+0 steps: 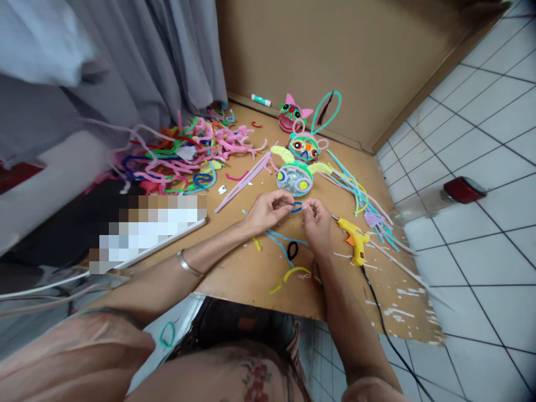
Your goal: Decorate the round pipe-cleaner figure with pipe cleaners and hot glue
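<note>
Between my two hands a short blue pipe cleaner is bent into a small curve. My left hand pinches one end of it, and my right hand pinches the other. Just beyond my fingertips lies a clear round craft piece trimmed with pipe cleaners, with blue and yellow rounds on it. Behind it sits a pipe-cleaner animal face with pink loop ears. To the right of my right hand a yellow glue gun lies on its side, its nozzle pointing toward my hand.
A tangled heap of colourful pipe cleaners covers the back left. A cat-like pipe-cleaner head and a glue stick stand by the back board. Long pipe cleaners lie at right. The glue gun's cord hangs over the table's front edge.
</note>
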`<state>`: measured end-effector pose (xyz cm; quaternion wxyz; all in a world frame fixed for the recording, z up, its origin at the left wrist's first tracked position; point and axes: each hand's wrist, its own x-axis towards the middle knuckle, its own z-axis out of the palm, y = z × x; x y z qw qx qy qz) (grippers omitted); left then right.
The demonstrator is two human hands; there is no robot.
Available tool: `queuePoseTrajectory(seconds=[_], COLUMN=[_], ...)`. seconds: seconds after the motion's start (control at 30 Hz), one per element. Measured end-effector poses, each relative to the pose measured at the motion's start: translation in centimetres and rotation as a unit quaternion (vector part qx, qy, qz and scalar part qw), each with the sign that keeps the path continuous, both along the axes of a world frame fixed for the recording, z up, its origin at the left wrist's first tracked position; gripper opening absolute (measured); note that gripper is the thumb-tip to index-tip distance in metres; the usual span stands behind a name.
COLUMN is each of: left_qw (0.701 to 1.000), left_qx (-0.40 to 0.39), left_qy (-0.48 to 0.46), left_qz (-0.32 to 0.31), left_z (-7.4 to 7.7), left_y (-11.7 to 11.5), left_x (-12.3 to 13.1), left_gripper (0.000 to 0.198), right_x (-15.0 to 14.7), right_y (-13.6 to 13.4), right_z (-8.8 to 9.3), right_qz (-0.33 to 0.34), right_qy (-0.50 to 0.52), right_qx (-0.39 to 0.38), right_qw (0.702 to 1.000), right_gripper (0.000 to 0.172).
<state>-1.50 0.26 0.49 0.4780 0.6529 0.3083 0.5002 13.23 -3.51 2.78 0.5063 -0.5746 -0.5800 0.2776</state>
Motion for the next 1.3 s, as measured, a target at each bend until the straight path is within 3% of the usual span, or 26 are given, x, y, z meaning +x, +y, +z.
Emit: queuePoseTrajectory(seconds=[0.23,0.43,0.6,0.73,0.9,1.17,1.3], left_qw=[0.989,0.989,0.994,0.979,0.953,0.964,0.970], left_qx=[0.117,0.093,0.062,0.172,0.265,0.223,0.206], left_qy=[0.079,0.104,0.071,0.091,0.123,0.121,0.110], left_qz=[0.034,0.042,0.050,0.064,0.076,0.076,0.071], left_z=[0.9,0.7,0.3,0.0,-0.5,-0.4,0.1], left_y=[-0.6,-0.3,-0.2,-0.2,-0.1,-0.1,-0.1], left_x=[-0.3,-0.4,-0.3,-0.4,-0.5,-0.4,-0.4], left_gripper=[0.017,0.022,0.026,0.016,0.023,0.021,0.021], right_x=[-0.1,-0.6,-0.5,-0.4,-0.8,-1.0,-0.7], right_y=[0.0,-0.3,-0.1,0.1,-0.1,0.0,0.1], right_z=[-0.2,-0.3,-0.4,-0.7,-0.7,-0.9,-0.9], right_qz=[-0.004,0.012,-0.002,-0.017,-0.019,-0.014,-0.005], right_qy=[-0.006,0.023,0.037,0.059,0.089,0.103,0.071], right_qx=[-0.014,-0.018,-0.023,-0.024,-0.032,-0.045,-0.015], right_qw=[1.000,1.000,0.999,0.998,0.995,0.994,0.997], right_gripper=[0.020,0.024,0.025,0.025,0.023,0.025,0.023])
